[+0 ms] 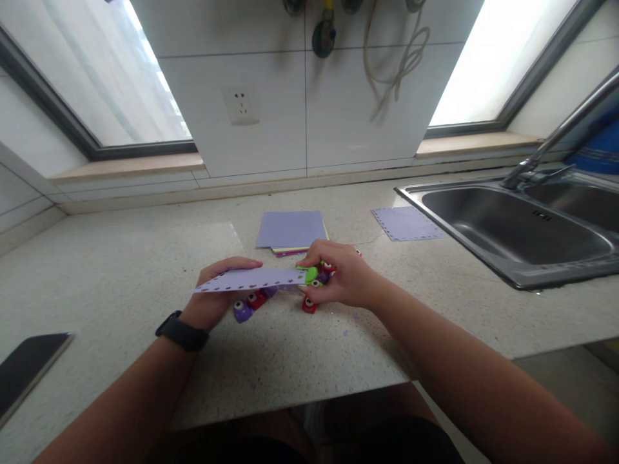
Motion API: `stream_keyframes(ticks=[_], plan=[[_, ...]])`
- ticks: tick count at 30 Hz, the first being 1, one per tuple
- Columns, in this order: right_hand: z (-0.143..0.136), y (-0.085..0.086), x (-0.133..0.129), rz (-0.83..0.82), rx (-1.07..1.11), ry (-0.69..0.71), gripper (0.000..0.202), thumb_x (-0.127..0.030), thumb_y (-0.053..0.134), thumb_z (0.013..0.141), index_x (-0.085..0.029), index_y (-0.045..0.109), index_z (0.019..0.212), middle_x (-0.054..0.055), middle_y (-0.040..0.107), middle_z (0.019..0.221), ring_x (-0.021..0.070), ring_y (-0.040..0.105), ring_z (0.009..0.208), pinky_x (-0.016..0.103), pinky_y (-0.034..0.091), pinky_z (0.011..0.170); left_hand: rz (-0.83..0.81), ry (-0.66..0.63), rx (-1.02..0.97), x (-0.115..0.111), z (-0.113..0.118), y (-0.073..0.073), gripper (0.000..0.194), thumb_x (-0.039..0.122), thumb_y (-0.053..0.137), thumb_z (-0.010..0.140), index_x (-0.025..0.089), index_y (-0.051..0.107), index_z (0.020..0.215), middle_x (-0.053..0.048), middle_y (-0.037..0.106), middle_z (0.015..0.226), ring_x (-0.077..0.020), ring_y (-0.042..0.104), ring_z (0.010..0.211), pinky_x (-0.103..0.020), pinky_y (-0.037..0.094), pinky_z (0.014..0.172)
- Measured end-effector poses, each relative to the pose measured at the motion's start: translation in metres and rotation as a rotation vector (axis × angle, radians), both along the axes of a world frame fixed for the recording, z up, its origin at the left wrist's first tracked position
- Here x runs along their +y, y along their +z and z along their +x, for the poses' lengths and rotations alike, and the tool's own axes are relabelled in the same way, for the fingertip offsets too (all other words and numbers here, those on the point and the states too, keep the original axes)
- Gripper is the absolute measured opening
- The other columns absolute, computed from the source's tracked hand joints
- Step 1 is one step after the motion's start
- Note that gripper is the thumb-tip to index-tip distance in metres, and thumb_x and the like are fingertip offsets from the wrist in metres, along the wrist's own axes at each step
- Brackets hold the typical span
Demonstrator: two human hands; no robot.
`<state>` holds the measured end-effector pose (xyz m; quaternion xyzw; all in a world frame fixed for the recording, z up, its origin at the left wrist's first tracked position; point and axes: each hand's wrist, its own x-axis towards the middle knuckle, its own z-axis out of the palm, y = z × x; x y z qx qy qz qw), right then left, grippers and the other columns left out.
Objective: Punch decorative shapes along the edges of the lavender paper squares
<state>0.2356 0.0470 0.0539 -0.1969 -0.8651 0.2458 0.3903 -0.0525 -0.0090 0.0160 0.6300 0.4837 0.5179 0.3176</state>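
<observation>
My left hand [225,270] grips a light purple sheet of paper [251,278] from the left, with the thumb on top. Small punched holes run along the sheet's near edge. In my right hand [338,274] a green craft paper punch [311,276] is pinched between thumb and fingers at the sheet's right edge. Beneath and beside the sheet lie several more small punches, among them a purple punch [242,310], a red punch [256,298] and another red punch [309,305]. The sheet and my right fingers partly hide the others.
Behind my hands lies a stack of coloured paper [293,229], purple on top. A purple sheet with a punched border [407,223] rests near the steel sink [512,225] at right. A dark flat device [31,367] is at the left edge. Small paper bits dot the counter.
</observation>
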Motion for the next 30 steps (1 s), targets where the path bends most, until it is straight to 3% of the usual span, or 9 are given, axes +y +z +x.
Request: stream_keyframes(ticks=[4, 9, 13, 17, 22, 30], plan=[[-0.001, 0.000, 0.002, -0.098, 0.028, -0.079, 0.030, -0.030, 0.080, 0.076, -0.022, 0.069, 0.102, 0.001, 0.069, 0.085, 0.0146, 0.059, 0.070, 0.030, 0.046, 0.067, -0.049, 0.125, -0.049, 0.005, -0.001, -0.006, 0.020, 0.039, 0.083, 0.082, 0.023, 0.084, 0.094, -0.010, 0.080, 0.099, -0.0291, 0.074, 0.094, -0.045, 0.058, 0.093], [-0.005, -0.010, 0.012, -0.260, 0.175, -0.168, 0.041, -0.032, 0.075, 0.084, -0.023, 0.060, 0.121, 0.000, 0.065, 0.085, 0.0157, 0.059, 0.071, 0.033, 0.049, 0.071, -0.170, 0.157, -0.329, 0.009, 0.005, -0.009, 0.036, 0.040, 0.089, 0.076, 0.017, 0.080, 0.102, -0.009, 0.081, 0.103, -0.0268, 0.075, 0.093, -0.043, 0.058, 0.095], [-0.005, -0.018, 0.019, -0.301, 0.244, -0.206, 0.026, -0.037, 0.068, 0.091, -0.024, 0.056, 0.110, 0.001, 0.066, 0.090, 0.0153, 0.058, 0.072, 0.032, 0.047, 0.070, -0.191, 0.164, -0.450, 0.012, 0.005, -0.014, 0.047, 0.040, 0.089, 0.076, 0.017, 0.075, 0.114, -0.008, 0.081, 0.107, -0.0263, 0.076, 0.094, -0.043, 0.060, 0.093], [-0.002, -0.014, 0.015, -0.245, 0.122, -0.248, 0.017, -0.040, 0.058, 0.099, -0.023, 0.057, 0.103, 0.000, 0.067, 0.086, 0.0151, 0.056, 0.070, 0.031, 0.043, 0.068, -0.177, 0.174, -0.462, 0.015, 0.004, -0.017, 0.048, 0.039, 0.088, 0.077, 0.017, 0.074, 0.116, -0.008, 0.080, 0.111, -0.0264, 0.076, 0.098, -0.043, 0.060, 0.094], [-0.003, -0.007, 0.007, -0.159, -0.045, -0.248, 0.023, -0.041, 0.050, 0.104, -0.021, 0.062, 0.101, 0.003, 0.072, 0.086, 0.0164, 0.061, 0.073, 0.032, 0.043, 0.071, -0.171, 0.187, -0.454, 0.016, 0.005, -0.015, 0.047, 0.040, 0.086, 0.078, 0.017, 0.073, 0.117, -0.009, 0.080, 0.110, -0.0269, 0.077, 0.097, -0.042, 0.061, 0.090], [-0.010, -0.008, 0.008, 0.100, -0.160, -0.022, 0.024, -0.034, 0.051, 0.106, -0.019, 0.067, 0.099, 0.010, 0.066, 0.100, 0.0237, 0.060, 0.099, 0.039, 0.047, 0.091, -0.115, 0.224, -0.497, 0.022, 0.002, -0.021, 0.045, 0.040, 0.084, 0.080, 0.018, 0.074, 0.118, -0.008, 0.080, 0.112, -0.0268, 0.076, 0.099, -0.042, 0.060, 0.092]])
